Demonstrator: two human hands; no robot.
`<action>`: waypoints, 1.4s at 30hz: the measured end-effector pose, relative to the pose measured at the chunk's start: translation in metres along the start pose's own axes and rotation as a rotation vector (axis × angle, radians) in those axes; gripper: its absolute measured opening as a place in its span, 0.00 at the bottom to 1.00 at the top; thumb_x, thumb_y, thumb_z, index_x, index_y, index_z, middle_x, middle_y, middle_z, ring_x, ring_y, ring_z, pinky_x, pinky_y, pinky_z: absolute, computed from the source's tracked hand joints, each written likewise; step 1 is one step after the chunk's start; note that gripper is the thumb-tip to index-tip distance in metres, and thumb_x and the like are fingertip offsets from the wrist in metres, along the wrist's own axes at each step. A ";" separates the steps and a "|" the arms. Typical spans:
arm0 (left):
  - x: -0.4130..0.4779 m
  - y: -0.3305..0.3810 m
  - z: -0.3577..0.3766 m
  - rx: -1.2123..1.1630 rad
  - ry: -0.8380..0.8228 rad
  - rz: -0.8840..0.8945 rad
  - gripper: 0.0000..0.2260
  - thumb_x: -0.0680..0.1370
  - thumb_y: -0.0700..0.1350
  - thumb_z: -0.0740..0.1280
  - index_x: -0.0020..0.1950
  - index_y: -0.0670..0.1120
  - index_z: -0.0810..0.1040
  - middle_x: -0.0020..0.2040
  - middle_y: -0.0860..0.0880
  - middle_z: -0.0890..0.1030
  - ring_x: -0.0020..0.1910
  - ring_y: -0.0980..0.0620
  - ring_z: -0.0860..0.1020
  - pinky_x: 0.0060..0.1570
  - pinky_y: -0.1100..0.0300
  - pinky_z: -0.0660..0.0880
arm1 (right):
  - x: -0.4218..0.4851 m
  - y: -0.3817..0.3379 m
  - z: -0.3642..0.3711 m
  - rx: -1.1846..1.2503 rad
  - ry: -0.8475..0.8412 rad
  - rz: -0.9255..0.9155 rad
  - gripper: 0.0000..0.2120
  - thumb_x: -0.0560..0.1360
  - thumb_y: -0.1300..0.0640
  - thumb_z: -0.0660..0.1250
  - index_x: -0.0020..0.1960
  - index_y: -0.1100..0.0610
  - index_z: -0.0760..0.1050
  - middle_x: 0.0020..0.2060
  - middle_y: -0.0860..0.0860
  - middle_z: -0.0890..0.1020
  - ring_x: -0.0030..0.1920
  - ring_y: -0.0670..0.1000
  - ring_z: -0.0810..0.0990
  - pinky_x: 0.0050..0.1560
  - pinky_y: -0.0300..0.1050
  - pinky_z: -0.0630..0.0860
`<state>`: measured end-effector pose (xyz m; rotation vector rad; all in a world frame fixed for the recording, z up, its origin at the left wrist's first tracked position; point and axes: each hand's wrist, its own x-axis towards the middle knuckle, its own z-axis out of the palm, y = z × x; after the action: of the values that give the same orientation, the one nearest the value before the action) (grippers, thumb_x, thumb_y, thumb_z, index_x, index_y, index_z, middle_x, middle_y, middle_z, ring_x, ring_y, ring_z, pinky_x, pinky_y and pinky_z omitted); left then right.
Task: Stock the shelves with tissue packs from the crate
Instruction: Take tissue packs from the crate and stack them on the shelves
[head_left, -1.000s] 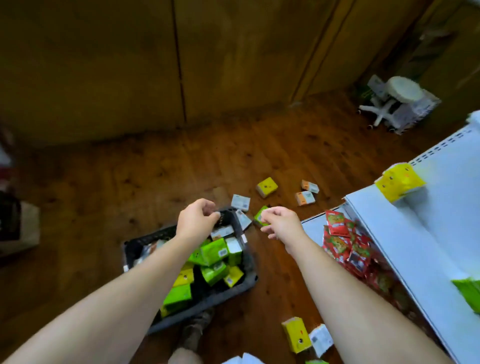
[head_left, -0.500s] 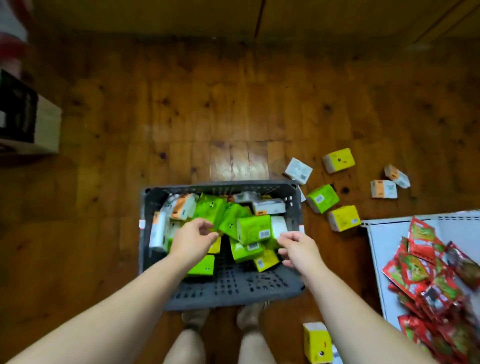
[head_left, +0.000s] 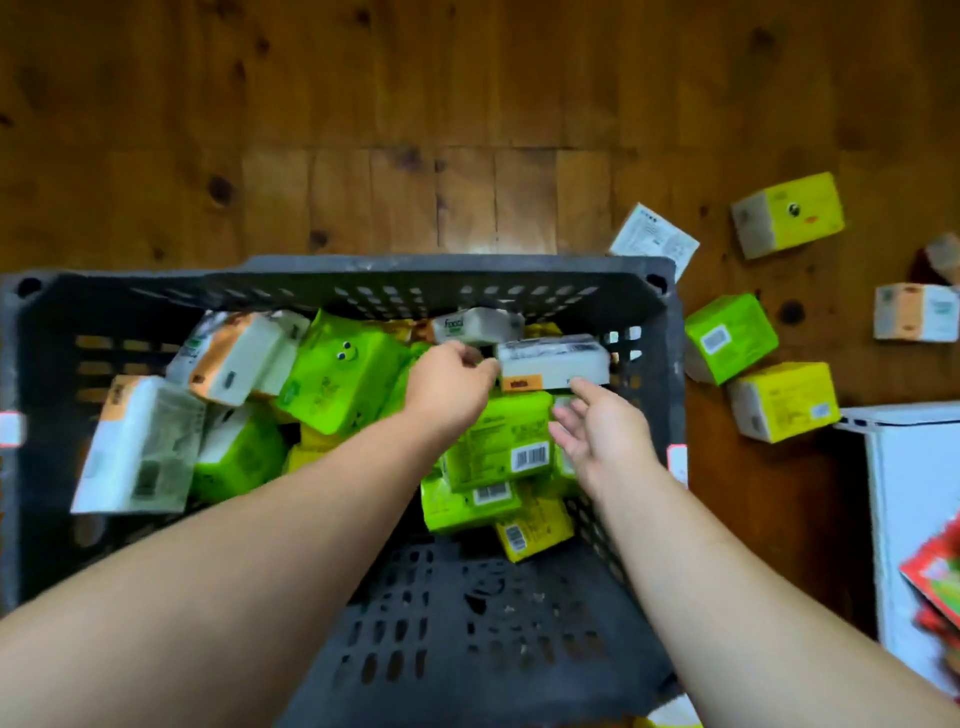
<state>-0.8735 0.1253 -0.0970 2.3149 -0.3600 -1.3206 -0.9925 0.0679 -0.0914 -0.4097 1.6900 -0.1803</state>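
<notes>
Crate (head_left: 415, 283): dark grey and perforated, lying under both forearms; both hands are inside it, toward its far right corner.
Left hand (head_left: 448, 387): fingers curled against the left end of the white pack with an orange strip (head_left: 553, 361). The fingertips are hidden, so whether it truly grips the pack cannot be told.
Right hand (head_left: 605, 434): fingers straight and loosely spread, holding nothing, with the forefinger tip at the near edge of that same white pack.
Hands together: close but apart, with the barcoded green pack (head_left: 498, 441) below and between them.
Other packs in the crate: a green pack with a cartoon face (head_left: 343, 379) just left of the left hand, a small white pack (head_left: 475, 325) just beyond its knuckles, and two white-and-orange packs (head_left: 140, 447) well to its left. A yellow pack (head_left: 535, 525) lies nearer the person than the right hand.
Floor (head_left: 363, 130): brown wooden boards, with loose packs lying outside the crate, to the right of the right hand: a green one (head_left: 730, 338), a yellow one (head_left: 784, 400) touching it, and a yellow pack with a face (head_left: 789, 215) farther off.
Shelf (head_left: 909, 467): white, far right of the right hand, with red sachets (head_left: 935, 582) on it.
</notes>
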 end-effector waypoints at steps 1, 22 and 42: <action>0.010 0.001 0.009 -0.014 0.021 -0.016 0.13 0.77 0.47 0.65 0.54 0.40 0.80 0.54 0.40 0.81 0.56 0.42 0.78 0.56 0.54 0.74 | 0.010 0.000 0.001 0.030 -0.014 0.016 0.16 0.79 0.61 0.60 0.66 0.62 0.68 0.62 0.60 0.74 0.65 0.57 0.73 0.55 0.46 0.72; -0.058 0.029 -0.029 -0.700 -0.108 -0.238 0.13 0.71 0.35 0.69 0.52 0.42 0.70 0.53 0.37 0.80 0.45 0.42 0.80 0.47 0.47 0.79 | -0.075 -0.010 -0.006 0.111 -0.221 -0.063 0.05 0.79 0.58 0.61 0.52 0.51 0.73 0.53 0.51 0.80 0.52 0.52 0.78 0.45 0.47 0.71; -0.403 0.307 -0.144 -0.088 -0.656 0.583 0.15 0.72 0.32 0.67 0.56 0.42 0.73 0.45 0.41 0.79 0.30 0.50 0.74 0.25 0.64 0.68 | -0.461 -0.119 -0.228 0.373 0.041 -0.580 0.15 0.72 0.72 0.61 0.43 0.52 0.73 0.37 0.49 0.79 0.29 0.47 0.73 0.27 0.37 0.61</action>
<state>-0.9556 0.0710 0.4204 1.4643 -1.0600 -1.6753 -1.1450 0.1022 0.4126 -0.6053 1.4957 -0.9185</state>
